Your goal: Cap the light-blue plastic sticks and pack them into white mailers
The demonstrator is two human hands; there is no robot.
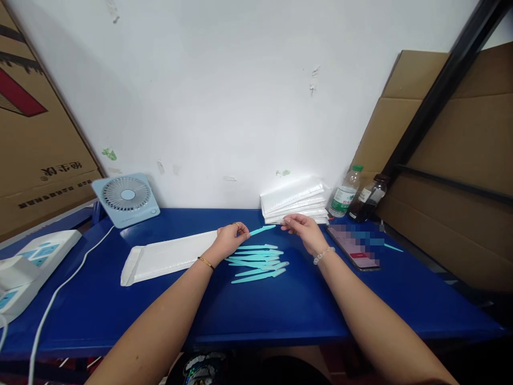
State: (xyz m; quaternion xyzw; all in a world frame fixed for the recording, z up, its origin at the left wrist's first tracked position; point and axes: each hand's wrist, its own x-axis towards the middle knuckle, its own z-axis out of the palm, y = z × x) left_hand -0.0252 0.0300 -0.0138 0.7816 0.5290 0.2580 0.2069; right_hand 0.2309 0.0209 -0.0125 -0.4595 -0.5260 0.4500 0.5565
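Envelope (pixel 170 258) left of razors (pixel 256 264)

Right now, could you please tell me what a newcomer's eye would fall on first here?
Probably the bright turquoise razors lying loosely together mid-table on the blue table, with one more razor held by the left hand just beyond them. Next might come the stacked white envelopes behind the right hand, then the pale blue fan at the far left.

Left hand (pixel 229 240) pinching a turquoise tool (pixel 262 230), right hand (pixel 303 230) nearby, blue table (pixel 276 315) beneath
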